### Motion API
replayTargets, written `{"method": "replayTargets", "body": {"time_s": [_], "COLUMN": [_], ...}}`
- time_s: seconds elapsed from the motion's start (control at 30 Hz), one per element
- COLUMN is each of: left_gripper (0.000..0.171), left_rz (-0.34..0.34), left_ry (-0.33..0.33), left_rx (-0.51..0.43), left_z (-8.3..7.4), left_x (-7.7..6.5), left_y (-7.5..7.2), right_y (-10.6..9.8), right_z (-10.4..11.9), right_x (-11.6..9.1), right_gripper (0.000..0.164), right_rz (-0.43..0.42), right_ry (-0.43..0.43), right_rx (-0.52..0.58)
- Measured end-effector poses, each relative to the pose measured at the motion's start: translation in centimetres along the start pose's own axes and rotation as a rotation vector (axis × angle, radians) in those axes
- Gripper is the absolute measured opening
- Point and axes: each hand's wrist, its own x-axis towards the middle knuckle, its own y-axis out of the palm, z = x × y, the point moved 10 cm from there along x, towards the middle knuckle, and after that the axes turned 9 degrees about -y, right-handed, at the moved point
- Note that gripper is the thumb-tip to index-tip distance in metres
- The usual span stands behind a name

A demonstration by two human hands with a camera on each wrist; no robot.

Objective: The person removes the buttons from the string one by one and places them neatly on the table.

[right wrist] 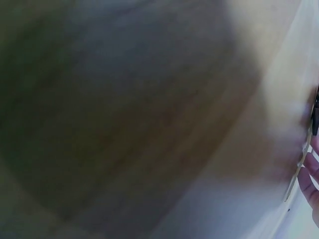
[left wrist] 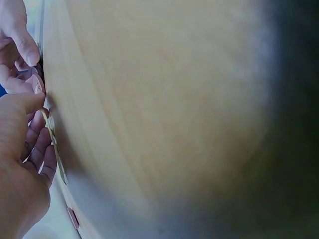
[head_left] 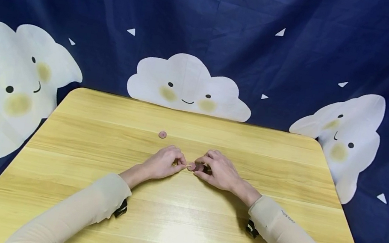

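Note:
Both hands meet near the middle of the wooden table. My left hand (head_left: 163, 163) pinches a thin yellow cord (head_left: 188, 166) between thumb and fingertip. In the left wrist view the cord (left wrist: 61, 167) trails beside the curled fingers. Opposite it, my right hand (head_left: 219, 173) holds a pinkish-brown button (head_left: 191, 167) between thumb and fingers, with the end of the cord right at the button's face. Another brownish disc (head_left: 199, 167) shows behind that button, partly hidden by the right fingers. In the left wrist view the held button (left wrist: 37, 83) stands tilted by the left thumb tip.
A loose pinkish-brown button (head_left: 162, 134) lies flat on the table (head_left: 108, 123), beyond the left hand. A dark blue curtain (head_left: 182, 15) with white clouds hangs behind the far edge. The right wrist view shows mostly blurred tabletop, with fingers (right wrist: 309, 186) at its right edge.

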Motion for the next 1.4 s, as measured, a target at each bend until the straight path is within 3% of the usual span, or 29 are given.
{"method": "replayTargets", "body": {"time_s": [0.3, 0.73, 1.4], "left_gripper": [0.005, 0.031, 0.028], "left_rz": [0.016, 0.048, 0.067], "left_ry": [-0.008, -0.013, 0.011], "left_rx": [-0.011, 0.006, 0.021], "left_z": [-0.2, -0.6, -0.9], "left_x": [0.0, 0.4, 1.4], "left_y": [-0.1, 0.3, 1.0], "right_y": [0.0, -0.2, 0.0], "right_z": [0.1, 0.1, -0.1], "right_x": [-0.1, -0.1, -0.1], "right_gripper": [0.029, 0.027, 0.028], "right_rz": [0.0, -0.006, -0.001], "right_ry": [0.001, -0.01, -0.008], "right_rx": [0.002, 0.005, 0.017]}}
